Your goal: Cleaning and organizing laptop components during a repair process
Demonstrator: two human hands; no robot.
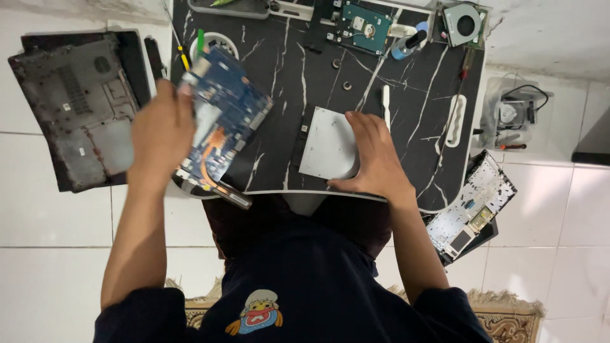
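Motherboard [222, 121], blue with a copper heat pipe, is being held tilted above the left edge of the surface [406, 114], the left hand [162, 130] grasping its left side. The right hand [375, 155] is lying flat on the grey drive [328, 151], just right of the motherboard, its grip released and pressing, not clenched. Holding by the edges seems wise, keeping fingers off components. A laptop base [76, 108] is lying on the floor, left of the motherboard.
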